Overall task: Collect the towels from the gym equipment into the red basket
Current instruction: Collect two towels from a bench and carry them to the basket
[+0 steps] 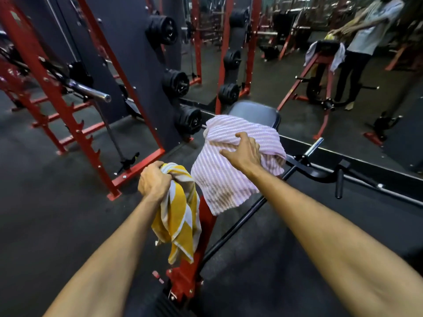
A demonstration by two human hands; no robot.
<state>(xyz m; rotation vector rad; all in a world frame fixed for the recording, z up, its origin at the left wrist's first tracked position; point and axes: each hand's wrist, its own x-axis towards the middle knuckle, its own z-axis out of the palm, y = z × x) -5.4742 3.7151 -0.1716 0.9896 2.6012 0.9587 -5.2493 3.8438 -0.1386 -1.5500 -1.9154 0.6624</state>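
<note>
A pink-and-white striped towel (226, 177) is draped over the black padded seat (258, 114) of a red-framed machine at the centre. My right hand (243, 152) grips a bunched fold on top of this towel. My left hand (154, 179) is closed around a yellow-and-white striped towel (178, 218), which hangs down from my fist beside the machine's red post (194, 255). The red basket is not in view.
A red power rack (68, 115) with a barbell (91, 92) and black weight plates (176, 82) stands to the left. A wall mirror (297, 92) ahead reflects a person and the same machine. A black handle bar (320, 170) sticks out to the right. Dark rubber floor lies all around.
</note>
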